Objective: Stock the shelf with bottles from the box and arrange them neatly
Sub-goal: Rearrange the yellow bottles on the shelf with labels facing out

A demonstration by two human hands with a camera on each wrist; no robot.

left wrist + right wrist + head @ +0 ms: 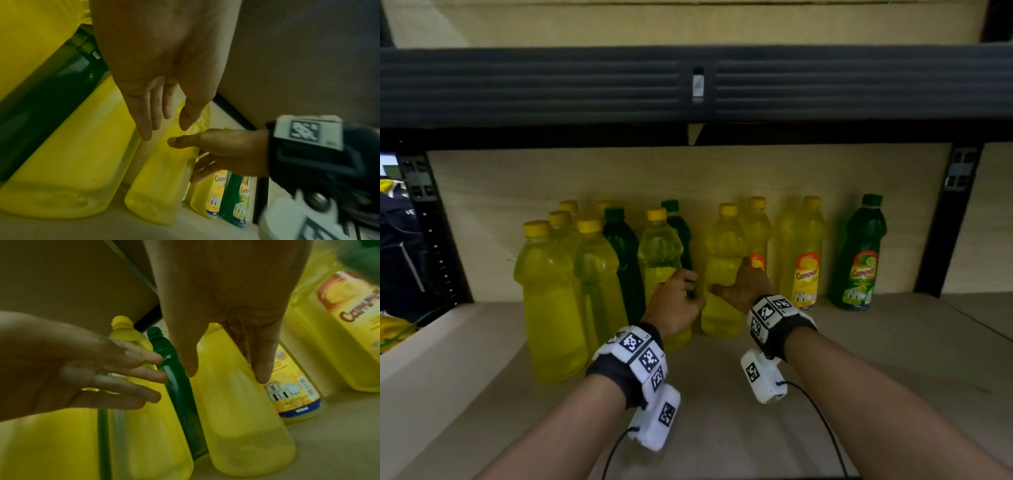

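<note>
Bottles crowd the pale wooden shelf point(893, 359), upright, in the middle band of the head view. At centre-left stands a tight cluster of yellow bottles point(551, 301) with yellow caps, their plain backs turned outward, and a dark green bottle point(625, 260) wedged among them. Just right of it, the left hand point(676, 305) rests against a yellow bottle point(659, 253), fingers loosely extended and touching a second green bottle point(681, 233) behind (whether they actually grip anything cannot be told). Next, the right hand point(744, 286) lies with straight fingers and spread thumb against another unlabelled yellow bottle point(722, 260). Further right stand a yellow bottle point(803, 260) with an orange-and-yellow label facing front, and, near the frame's right side, a green labelled bottle point(859, 260) apart from the rest.
</note>
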